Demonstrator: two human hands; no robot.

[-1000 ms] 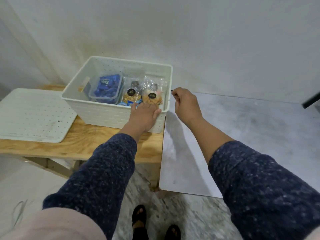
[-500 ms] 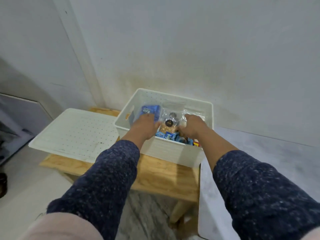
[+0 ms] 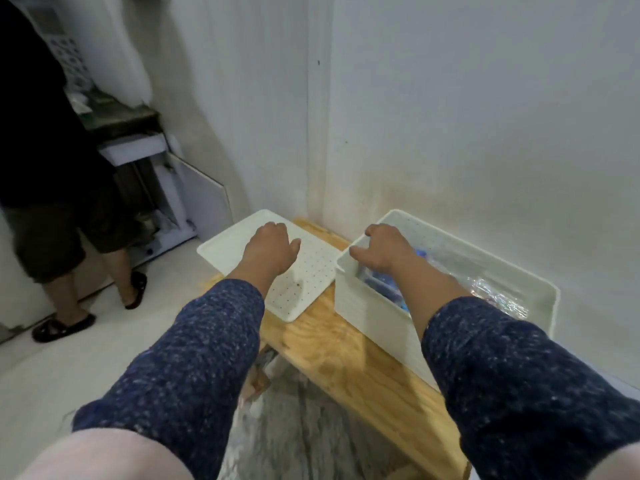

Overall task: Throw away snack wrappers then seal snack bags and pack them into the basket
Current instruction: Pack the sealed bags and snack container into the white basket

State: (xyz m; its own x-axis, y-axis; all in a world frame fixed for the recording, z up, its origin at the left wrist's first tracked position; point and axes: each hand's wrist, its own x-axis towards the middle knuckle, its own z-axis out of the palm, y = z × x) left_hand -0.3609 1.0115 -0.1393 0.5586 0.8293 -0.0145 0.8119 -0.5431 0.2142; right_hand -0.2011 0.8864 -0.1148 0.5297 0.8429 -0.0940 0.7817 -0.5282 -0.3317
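Now, left hand (image 3: 268,249): fingers curl down onto the perforated lid (image 3: 304,271), knuckles up; whether they pinch its far edge or only press on it cannot be told. Right hand (image 3: 384,252): fingers spread loosely over the near-left corner of the basket (image 3: 367,306), tips at the rim, apparently steadying it and gripping nothing.

Judged step: packing looks finished, lid goes on next. To do it well, take the lid by 2 opposite edges, carry it level, line its corners with the basket rim, and press any bag tops below the rim first so nothing crinkles under the seat.

Snack bags (image 3: 498,292) lie inside the basket: clear, glossy, crinkled film at the right; a blue pack (image 3: 381,285) against the left wall.

Lid: flat, white, rigid plastic, rounded corners, grid of small holes. Basket: matching white plastic, ribbed outer wall. Both rest on a pale wooden bench (image 3: 346,355) with visible grain, set against a plain wall.
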